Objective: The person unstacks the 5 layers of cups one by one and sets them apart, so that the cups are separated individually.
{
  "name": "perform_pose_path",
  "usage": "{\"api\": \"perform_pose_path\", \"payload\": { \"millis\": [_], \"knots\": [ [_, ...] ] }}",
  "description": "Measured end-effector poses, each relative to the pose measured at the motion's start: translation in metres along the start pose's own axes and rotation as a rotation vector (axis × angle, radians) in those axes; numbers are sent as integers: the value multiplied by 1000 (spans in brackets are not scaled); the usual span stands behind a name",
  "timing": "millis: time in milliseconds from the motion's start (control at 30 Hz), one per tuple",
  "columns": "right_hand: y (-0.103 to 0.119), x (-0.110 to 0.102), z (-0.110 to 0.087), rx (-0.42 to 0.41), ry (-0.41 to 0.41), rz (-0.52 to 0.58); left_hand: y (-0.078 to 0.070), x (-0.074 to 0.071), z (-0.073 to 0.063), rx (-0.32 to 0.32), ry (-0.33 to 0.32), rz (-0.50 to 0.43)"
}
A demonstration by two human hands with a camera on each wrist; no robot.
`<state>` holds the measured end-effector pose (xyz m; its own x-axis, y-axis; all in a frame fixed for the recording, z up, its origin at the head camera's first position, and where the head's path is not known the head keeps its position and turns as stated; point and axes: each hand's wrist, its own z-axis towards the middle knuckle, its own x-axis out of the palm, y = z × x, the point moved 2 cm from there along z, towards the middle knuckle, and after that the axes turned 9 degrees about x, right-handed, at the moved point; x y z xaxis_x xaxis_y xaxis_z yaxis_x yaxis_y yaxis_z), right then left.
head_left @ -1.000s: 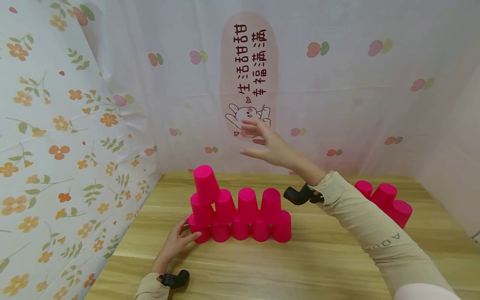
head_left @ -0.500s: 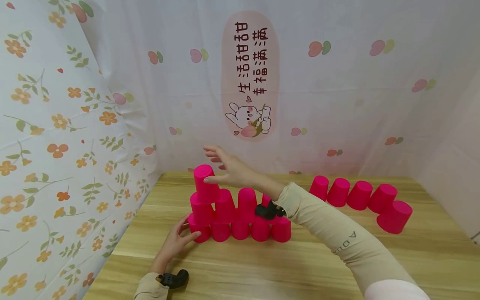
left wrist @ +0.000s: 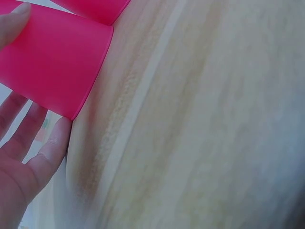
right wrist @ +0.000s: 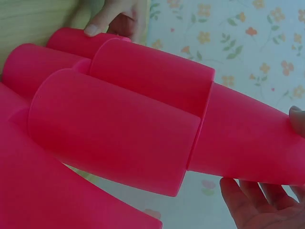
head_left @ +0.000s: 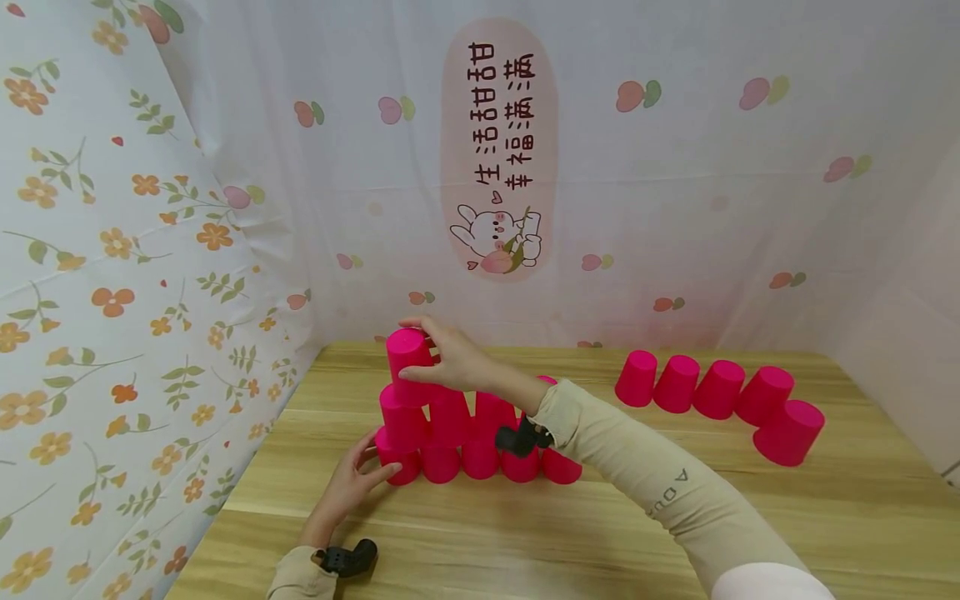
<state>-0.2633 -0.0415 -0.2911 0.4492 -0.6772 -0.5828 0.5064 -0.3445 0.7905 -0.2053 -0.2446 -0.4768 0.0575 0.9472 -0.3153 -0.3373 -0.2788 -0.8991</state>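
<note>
Upside-down pink plastic cups form a stack on the table. Its bottom row holds several cups, a second row stands on them, and one top cup (head_left: pixel 405 357) rests at the left end. My right hand (head_left: pixel 457 358) holds that top cup, thumb on the near side and fingers on the far side; the right wrist view shows its rim on two second-row cups (right wrist: pixel 114 129). Low at the left end, my left hand (head_left: pixel 351 482) has thumb and fingers on opposite sides of the leftmost bottom cup (head_left: pixel 397 465), whose rim (left wrist: pixel 97 74) meets the table.
Several more upside-down pink cups (head_left: pixel 677 385) stand in a slanting line on the wooden table (head_left: pixel 525 533) at the right. A patterned cloth (head_left: pixel 705 208) hangs behind the table, and a floral cloth (head_left: pixel 135 350) borders its left side.
My right hand has come left and down from above the stack and now holds the top cup. The left hand stays at the bottom-left cup.
</note>
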Motion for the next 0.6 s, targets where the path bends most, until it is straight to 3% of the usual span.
{"api": "perform_pose_path", "payload": {
  "millis": [400,600],
  "knots": [
    [2,0,-1,4,-8,-15,-1,-1,1,-2,-6,-4],
    [12,-18,-4,35,-46,-11,1,1,0,1,-8,12]
  ]
}}
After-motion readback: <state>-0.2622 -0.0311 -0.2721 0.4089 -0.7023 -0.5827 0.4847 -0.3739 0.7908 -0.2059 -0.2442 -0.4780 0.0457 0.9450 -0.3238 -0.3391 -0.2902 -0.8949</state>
